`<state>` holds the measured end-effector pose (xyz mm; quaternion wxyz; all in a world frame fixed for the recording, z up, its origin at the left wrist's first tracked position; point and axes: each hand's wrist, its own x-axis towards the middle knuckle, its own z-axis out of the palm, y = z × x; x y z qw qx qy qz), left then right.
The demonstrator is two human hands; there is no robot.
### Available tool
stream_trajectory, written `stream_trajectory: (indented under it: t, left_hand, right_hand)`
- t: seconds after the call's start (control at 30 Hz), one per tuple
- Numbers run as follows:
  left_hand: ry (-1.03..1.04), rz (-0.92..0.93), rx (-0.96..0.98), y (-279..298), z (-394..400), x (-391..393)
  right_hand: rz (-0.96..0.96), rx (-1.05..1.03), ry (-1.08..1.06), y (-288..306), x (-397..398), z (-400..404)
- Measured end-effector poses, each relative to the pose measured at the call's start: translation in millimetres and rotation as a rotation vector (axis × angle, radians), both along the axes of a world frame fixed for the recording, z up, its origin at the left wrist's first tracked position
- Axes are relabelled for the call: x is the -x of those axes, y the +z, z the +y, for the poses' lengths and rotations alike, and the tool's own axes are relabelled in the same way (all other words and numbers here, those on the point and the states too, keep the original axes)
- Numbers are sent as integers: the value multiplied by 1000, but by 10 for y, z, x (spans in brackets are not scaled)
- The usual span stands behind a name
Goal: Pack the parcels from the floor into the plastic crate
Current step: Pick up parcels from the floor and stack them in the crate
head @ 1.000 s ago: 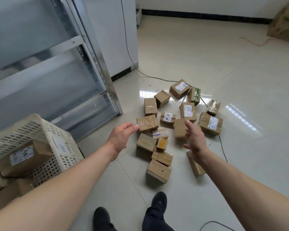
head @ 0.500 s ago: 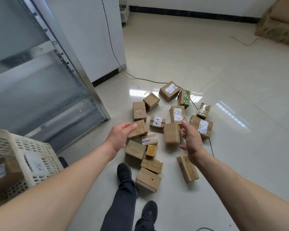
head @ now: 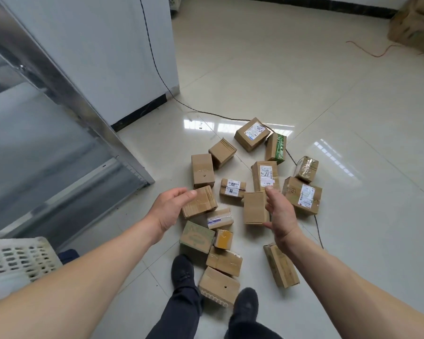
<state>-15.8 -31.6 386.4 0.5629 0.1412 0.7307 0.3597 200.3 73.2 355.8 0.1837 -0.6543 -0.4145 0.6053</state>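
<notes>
Several small cardboard parcels lie scattered on the glossy tiled floor ahead of me. My left hand [head: 168, 211] reaches out with relaxed, spread fingers beside a taped brown parcel [head: 202, 200], holding nothing. My right hand [head: 280, 214] hovers with open fingers next to a plain upright parcel [head: 254, 207], also empty. The white perforated plastic crate [head: 17, 260] shows only a corner at the lower left edge.
A metal shelving frame [head: 66, 94] and a white cabinet [head: 123, 55] stand on the left. A black cable [head: 206, 113] runs across the floor through the parcels. My two black shoes [head: 182, 270] stand beside the nearest parcels. Larger cartons [head: 416, 23] sit at the far right.
I have stepped closer to the parcels, so the crate has slid mostly out of view at the left. Both hands have stretched forward and down toward the pile, still empty.
</notes>
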Motion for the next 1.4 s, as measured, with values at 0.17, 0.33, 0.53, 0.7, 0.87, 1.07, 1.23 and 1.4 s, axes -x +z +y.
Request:
stream_trajectory:
  t: [0.17, 0.33, 0.53, 0.7, 0.87, 1.07, 1.23, 1.4]
  left_hand:
    - [45, 7, 41, -560, 169, 174]
    - [109, 18, 93, -1401, 301, 279]
    - [141, 25, 151, -2644, 347, 279]
    - [137, 55, 199, -3661, 390, 304]
    - [118, 80, 210, -4433, 490, 338]
    - [107, 84, 195, -5026, 509, 355]
    - [133, -31, 228, -5097, 487, 294]
    - [273, 95, 129, -4820, 599, 277]
  right_hand:
    - [-37, 33, 83, -589, 233, 219]
    - [-73, 82, 213, -1465, 421, 493]
    - [-118, 117, 393, -2687, 588, 673]
    - [-136, 142, 470, -3643, 734, 711]
    - [-144, 129, 536, -4395, 839, 764]
    - [-124, 140, 504, -4917, 977, 781]
    - [-86, 166, 482, -5006, 972, 690]
    - [-120, 92, 381, -4725, 840, 808]
